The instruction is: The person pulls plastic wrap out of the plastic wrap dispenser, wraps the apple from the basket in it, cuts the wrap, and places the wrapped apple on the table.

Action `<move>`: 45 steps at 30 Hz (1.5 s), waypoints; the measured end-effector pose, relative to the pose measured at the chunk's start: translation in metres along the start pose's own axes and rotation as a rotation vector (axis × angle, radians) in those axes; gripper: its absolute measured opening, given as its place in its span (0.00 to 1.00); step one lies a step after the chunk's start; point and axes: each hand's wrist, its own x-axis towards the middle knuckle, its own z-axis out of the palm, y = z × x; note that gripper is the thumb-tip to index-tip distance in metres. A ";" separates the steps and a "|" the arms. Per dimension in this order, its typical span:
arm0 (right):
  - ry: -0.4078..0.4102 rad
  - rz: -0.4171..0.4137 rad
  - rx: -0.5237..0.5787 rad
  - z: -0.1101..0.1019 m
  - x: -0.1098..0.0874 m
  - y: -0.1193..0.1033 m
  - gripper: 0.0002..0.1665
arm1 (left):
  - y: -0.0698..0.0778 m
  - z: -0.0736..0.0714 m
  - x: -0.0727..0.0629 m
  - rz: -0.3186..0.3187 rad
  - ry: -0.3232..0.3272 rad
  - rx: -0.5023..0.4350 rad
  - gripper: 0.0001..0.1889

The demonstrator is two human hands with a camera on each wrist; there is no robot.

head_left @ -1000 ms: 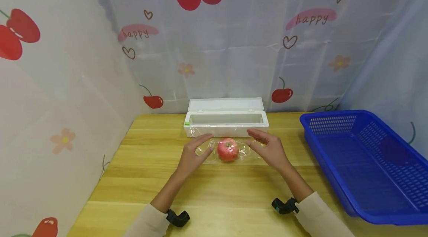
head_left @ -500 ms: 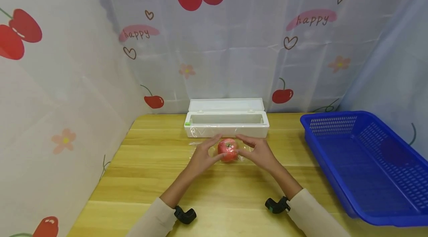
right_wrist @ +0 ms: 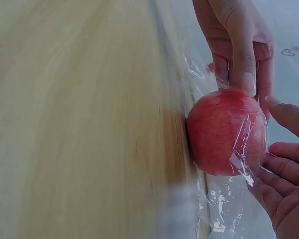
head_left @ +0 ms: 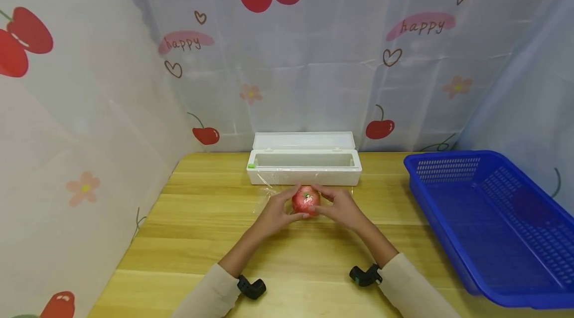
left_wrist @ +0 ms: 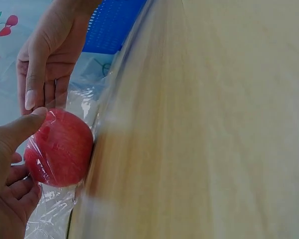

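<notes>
A red apple [head_left: 306, 199] sits on the wooden table, just in front of the white box, with clear plastic film [head_left: 263, 199] drawn over it. My left hand [head_left: 274, 213] cups its left side, fingers behind and thumb toward the front. From the right, my right hand [head_left: 341, 207] curls round it the same way, and the two thumbs meet near its front. In the left wrist view, the left thumb lies against the apple [left_wrist: 65, 154] and its fingers press the film. Creased film clings to the apple [right_wrist: 222, 132] in the right wrist view and spreads flat beside it.
Behind the apple stands a long white box [head_left: 305, 177], its lid [head_left: 304, 139] raised and a green tab at its left end. A blue plastic basket [head_left: 498, 218] occupies the table's right side. Cherry-printed curtains [head_left: 309, 74] enclose the back and sides.
Both hands have moved inward from either side of the apple and now close around it. The film's side parts have been gathered in toward the apple.
</notes>
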 end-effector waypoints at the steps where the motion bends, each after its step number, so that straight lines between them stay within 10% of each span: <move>1: -0.004 0.007 -0.003 0.001 0.000 0.001 0.37 | -0.001 0.000 0.001 -0.002 -0.002 0.006 0.44; 45: -0.049 0.095 0.114 0.005 0.005 0.015 0.48 | -0.002 -0.016 0.005 -0.102 -0.035 -0.249 0.36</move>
